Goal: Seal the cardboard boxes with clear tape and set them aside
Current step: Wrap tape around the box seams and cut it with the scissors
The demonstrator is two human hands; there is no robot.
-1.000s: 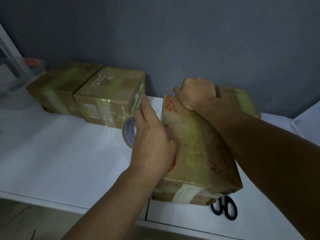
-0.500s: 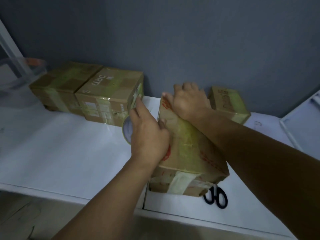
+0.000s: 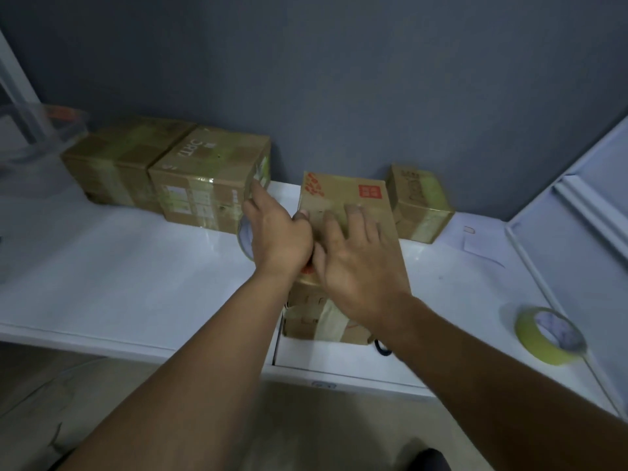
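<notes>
A cardboard box [image 3: 350, 195] with red print lies flat in the middle of the white table [image 3: 119, 273]. My right hand [image 3: 356, 266] presses flat on its top, fingers spread. My left hand [image 3: 278, 236] holds a roll of clear tape [image 3: 244, 237] against the box's left edge, thumb on the box top; most of the roll is hidden behind the hand. Old tape shows on the box's near end.
Two taped boxes [image 3: 207, 178] [image 3: 119, 161] stand against the wall at left, a smaller box [image 3: 421, 202] behind at right. A yellow-green tape roll [image 3: 547, 334] lies at right. Black scissors [image 3: 382, 348] peek from under my right wrist. A clear tub [image 3: 40, 130] sits far left.
The box has gone from tilted to lying flat on the table. My right hand slid from its far edge back onto the top. The view has shifted, revealing the roll at right.
</notes>
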